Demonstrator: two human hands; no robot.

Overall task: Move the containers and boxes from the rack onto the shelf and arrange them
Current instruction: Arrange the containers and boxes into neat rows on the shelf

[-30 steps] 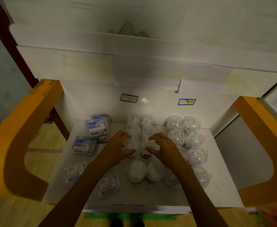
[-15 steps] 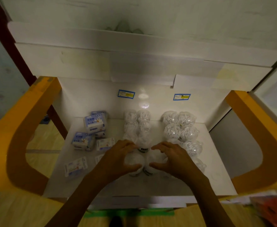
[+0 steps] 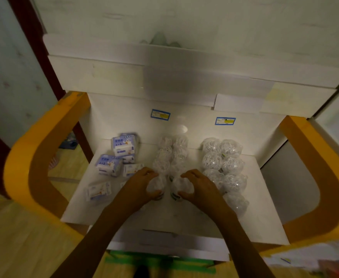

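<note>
On the white shelf, I see left hand cupping one clear container, right hand cupping its neighbour, boxes at left.

The shelf looks like smooth white board with a faint sheen. The round containers are clear, glossy plastic; the small boxes look like printed card. Orange side panels appear matt.
</note>
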